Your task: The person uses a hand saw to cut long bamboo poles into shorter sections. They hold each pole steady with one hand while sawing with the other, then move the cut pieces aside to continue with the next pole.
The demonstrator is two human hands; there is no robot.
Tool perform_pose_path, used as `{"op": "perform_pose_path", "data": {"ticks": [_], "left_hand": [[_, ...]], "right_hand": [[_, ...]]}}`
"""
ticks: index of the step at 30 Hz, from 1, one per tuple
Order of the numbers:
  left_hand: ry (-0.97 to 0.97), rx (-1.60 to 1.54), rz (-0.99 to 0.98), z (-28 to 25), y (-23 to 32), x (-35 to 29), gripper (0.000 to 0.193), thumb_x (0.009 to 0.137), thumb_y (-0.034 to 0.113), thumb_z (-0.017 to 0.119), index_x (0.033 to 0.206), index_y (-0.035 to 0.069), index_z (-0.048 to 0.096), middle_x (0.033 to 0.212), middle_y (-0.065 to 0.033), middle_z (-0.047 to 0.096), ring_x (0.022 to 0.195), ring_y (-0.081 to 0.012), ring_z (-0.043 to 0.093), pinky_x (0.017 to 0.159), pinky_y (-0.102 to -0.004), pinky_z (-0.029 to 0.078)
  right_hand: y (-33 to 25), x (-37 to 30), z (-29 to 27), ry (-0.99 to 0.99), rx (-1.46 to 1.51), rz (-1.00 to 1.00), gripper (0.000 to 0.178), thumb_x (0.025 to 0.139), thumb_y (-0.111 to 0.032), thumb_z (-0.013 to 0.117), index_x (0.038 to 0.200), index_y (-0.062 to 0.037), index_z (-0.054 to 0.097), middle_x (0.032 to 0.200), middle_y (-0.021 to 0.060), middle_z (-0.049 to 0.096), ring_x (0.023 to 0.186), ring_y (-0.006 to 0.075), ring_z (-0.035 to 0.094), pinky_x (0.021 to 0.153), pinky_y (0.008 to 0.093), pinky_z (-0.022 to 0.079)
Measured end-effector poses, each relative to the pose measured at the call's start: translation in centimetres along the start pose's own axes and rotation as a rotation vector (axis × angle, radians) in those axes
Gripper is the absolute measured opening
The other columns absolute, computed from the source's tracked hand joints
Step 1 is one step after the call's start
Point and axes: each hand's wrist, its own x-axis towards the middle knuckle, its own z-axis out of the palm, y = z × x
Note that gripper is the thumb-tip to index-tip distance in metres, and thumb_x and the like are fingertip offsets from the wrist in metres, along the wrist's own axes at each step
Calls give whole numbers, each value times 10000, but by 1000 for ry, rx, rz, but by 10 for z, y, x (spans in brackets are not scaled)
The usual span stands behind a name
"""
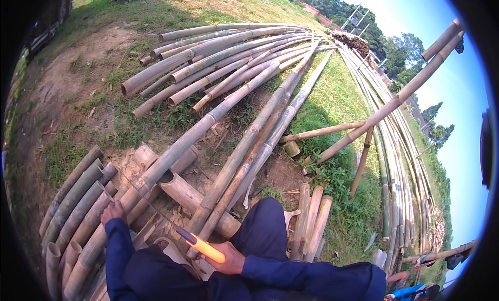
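Observation:
A long bamboo pole (179, 154) slants from the far middle down to the lower left, propped over shorter bamboo pieces. My left hand (113, 211) is closed against the left side of this pole, fingers curled and partly hidden. In my right hand (228, 258) is a hand saw (200, 245) with an orange and black handle, gripped firmly. Its thin blade reaches up and left across the pole, just beyond my left hand. Under the pole lies a thick bamboo piece (182, 192) with a hollow end.
Short cut bamboo lengths (78, 199) are stacked at the lower left, others (310, 218) right of my knee. Long poles (244, 160) run alongside. A fanned pile (208, 56) lies beyond on grass. A bamboo post frame (382, 111) and more poles (395, 186) are at right.

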Motion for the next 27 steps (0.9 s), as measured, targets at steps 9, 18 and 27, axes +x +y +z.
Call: {"op": "perform_pose_path", "data": {"ticks": [9,18,27], "left_hand": [[-54,1,32,-14,16,2,659,1032,541,315,1105,45,743,1042,-253,730,1035,-409,695,986,-499,486],[-69,1,46,-12,-2,-4,645,1032,527,333,1051,32,746,1017,-253,729,1022,-407,693,992,-506,481],[-62,-8,25,-20,-4,-6,671,1031,534,332,1013,16,758,989,-262,731,983,-423,703,939,-506,519]], "right_hand": [[6,88,34,101,4,6,226,913,-164,724,871,38,631,667,189,630,646,271,700,576,391,507],[11,69,31,-15,18,135,150,938,-51,704,1043,57,704,721,-7,623,638,55,528,585,257,444],[-1,29,15,-2,110,140,199,919,-52,730,1083,48,677,736,68,652,698,70,599,649,264,501]]}}
